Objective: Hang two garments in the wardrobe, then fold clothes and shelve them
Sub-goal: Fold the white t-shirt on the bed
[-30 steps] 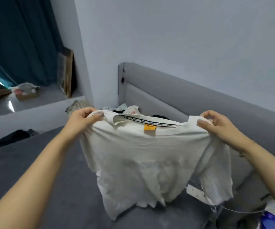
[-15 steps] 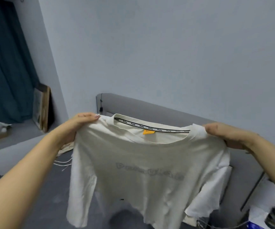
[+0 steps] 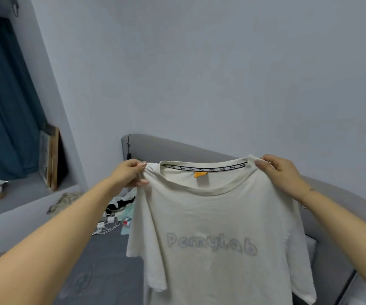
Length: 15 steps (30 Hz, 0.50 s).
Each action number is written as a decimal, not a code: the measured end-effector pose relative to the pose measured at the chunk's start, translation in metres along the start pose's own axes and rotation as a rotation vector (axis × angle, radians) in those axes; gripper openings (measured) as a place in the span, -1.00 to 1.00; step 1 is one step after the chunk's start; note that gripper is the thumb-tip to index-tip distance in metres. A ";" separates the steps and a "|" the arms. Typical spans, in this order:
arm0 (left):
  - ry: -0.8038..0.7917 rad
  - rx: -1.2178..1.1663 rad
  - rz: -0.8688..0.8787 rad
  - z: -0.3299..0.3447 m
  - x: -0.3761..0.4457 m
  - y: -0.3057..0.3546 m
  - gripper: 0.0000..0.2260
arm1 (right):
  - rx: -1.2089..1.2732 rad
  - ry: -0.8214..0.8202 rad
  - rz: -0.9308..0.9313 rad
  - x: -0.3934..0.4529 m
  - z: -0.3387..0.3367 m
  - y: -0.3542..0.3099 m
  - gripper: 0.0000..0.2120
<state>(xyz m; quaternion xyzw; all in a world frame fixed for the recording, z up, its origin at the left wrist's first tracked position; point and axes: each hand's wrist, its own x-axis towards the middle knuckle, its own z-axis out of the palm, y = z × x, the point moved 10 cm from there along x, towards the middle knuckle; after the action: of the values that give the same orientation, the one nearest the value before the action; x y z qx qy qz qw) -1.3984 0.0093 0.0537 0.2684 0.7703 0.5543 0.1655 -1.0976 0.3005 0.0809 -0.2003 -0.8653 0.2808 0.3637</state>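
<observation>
A cream-white T-shirt (image 3: 217, 227) with pale grey lettering on the chest and an orange neck label hangs spread in front of me, above the bed. My left hand (image 3: 131, 175) pinches its left shoulder seam. At the other shoulder, my right hand (image 3: 281, 175) grips the fabric. The shirt's hem runs out of view at the bottom. No wardrobe is in view.
Below lies a grey bed (image 3: 103, 265) with a padded grey headboard (image 3: 173, 148) against the wall. Loose clothes, white cables and small items (image 3: 116, 214) are piled near the headboard. A window ledge (image 3: 21, 194) with a leaning picture frame (image 3: 49, 157) and teal curtain (image 3: 4, 106) is at left.
Both hands have lifted the shirt off the bed and spread it wider, so it now hangs flat with the chest lettering showing. My view has tilted up toward the wall.
</observation>
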 end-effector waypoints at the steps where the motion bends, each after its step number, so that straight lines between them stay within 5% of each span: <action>1: -0.024 -0.074 -0.038 0.009 0.009 0.000 -0.79 | -0.031 0.039 0.000 0.010 -0.003 0.004 -0.72; 8: 0.018 -0.194 0.110 0.023 0.050 0.053 -0.79 | -0.131 0.281 -0.064 0.048 -0.049 -0.005 -0.72; 15: 0.057 -0.217 0.315 -0.021 0.013 0.060 -0.84 | -0.140 0.297 -0.173 -0.002 -0.050 -0.054 -0.73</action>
<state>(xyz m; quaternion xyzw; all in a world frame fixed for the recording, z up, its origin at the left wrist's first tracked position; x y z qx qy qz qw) -1.4064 0.0157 0.1178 0.3504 0.6587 0.6607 0.0826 -1.0670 0.2749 0.1431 -0.1890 -0.8336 0.1548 0.4954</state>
